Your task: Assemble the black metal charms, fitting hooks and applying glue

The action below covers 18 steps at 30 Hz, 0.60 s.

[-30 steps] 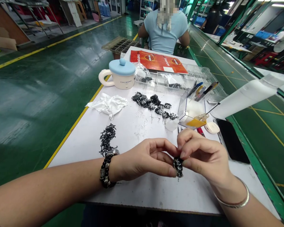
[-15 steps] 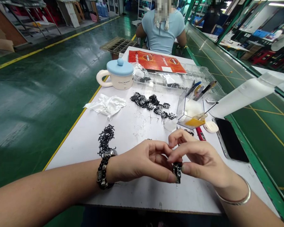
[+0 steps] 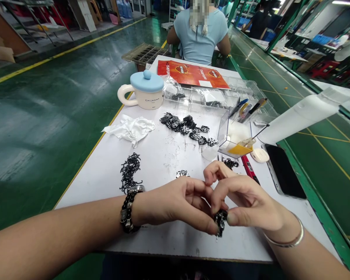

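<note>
Near the front of the white table (image 3: 163, 241), my left hand (image 3: 181, 204) pinches a small black and silver piece (image 3: 221, 222) between thumb and fingers. My right hand (image 3: 245, 200) grips the same piece from the right with thumb and index finger. Fingers partly cover the piece. Beyond the hands lies a pile of similar black and silver pieces (image 3: 182, 123). Thin black curved bits (image 3: 130, 171) are heaped beyond my left wrist. Small silver bits (image 3: 182, 173) lie just past my left hand, and black bits (image 3: 231, 163) past my right.
A lidded mug (image 3: 148, 97) and white cloth (image 3: 131, 129) stand left. Rightward are a clear box (image 3: 235, 136) with tools, a phone (image 3: 284, 171), a red tool (image 3: 249, 169) and a white bottle (image 3: 301, 116). Behind are clear trays and a red sheet (image 3: 192, 74). A person sits beyond.
Both hands have lowered the piece slightly toward the table's front edge, and it has turned a little. More of the small silver bits and the black bits shows beyond the hands.
</note>
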Available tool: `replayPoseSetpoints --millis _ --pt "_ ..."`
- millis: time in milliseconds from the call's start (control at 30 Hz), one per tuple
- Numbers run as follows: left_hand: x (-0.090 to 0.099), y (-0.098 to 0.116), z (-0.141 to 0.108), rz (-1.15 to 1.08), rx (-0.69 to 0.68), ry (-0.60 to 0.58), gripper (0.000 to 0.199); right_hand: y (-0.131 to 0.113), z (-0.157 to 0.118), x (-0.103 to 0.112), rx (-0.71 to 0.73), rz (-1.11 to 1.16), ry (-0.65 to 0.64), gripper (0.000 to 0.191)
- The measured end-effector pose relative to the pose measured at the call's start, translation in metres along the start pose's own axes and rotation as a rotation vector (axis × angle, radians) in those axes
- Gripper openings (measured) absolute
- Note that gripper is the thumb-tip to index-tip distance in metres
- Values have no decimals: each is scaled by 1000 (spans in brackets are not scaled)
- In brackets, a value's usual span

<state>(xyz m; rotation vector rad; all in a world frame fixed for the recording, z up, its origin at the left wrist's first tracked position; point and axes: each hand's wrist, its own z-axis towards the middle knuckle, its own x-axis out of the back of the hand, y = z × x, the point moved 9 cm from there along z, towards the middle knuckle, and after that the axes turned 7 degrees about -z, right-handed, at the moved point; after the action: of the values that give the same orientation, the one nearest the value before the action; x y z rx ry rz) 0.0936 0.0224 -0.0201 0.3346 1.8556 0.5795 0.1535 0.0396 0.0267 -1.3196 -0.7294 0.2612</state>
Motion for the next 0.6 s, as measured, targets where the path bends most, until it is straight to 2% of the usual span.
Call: replayPoseSetpoints --millis 133,333,600 --pt "2 -1 0 -21 12 0 33 0 1 0 -10 35 12 20" --pt "-2 -4 0 -21 33 -36 38 -2 0 -4 -23 77 -37 17" --pt "-5 -3 -1 -20 9 -79 36 -8 -2 -3 2 -55 -11 16"
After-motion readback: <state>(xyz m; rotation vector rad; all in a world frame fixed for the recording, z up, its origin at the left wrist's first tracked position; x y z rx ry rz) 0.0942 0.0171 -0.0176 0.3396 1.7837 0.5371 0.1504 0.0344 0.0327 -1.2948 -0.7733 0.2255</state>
